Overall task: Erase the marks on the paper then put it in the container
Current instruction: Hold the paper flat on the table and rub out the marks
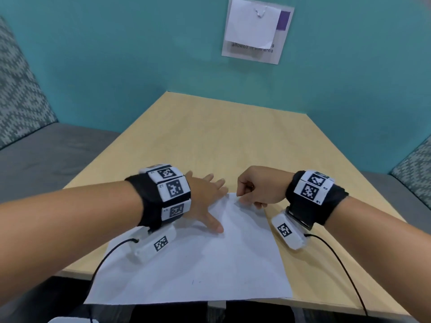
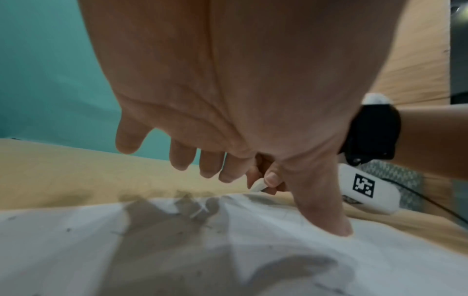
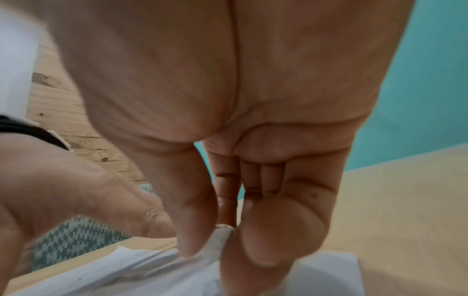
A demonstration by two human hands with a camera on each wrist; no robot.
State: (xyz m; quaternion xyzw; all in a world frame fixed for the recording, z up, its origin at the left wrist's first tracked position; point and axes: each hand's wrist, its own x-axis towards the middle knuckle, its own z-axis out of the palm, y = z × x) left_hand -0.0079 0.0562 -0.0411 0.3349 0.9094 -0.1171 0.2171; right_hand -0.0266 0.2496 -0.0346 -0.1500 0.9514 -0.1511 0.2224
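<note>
A white sheet of paper [image 1: 210, 259] lies on the wooden table [image 1: 221, 136], its near edge hanging over the table's front. My left hand [image 1: 207, 201] lies flat on the paper's far left part, fingers spread, thumb pressing down. My right hand [image 1: 256, 190] pinches a small white eraser [image 3: 220, 240] between thumb and fingers, its tip on the paper's far corner [image 2: 258, 186]. Faint grey specks and crumbs dot the paper [image 2: 177, 250]. No container shows in any view.
A teal wall [image 1: 116, 54] stands behind the table with a sign and a clipped white note [image 1: 254, 24]. Grey upholstered benches [image 1: 46, 155] flank the table on both sides. Black cables [image 1: 338, 264] trail from the wrist cameras toward the near edge.
</note>
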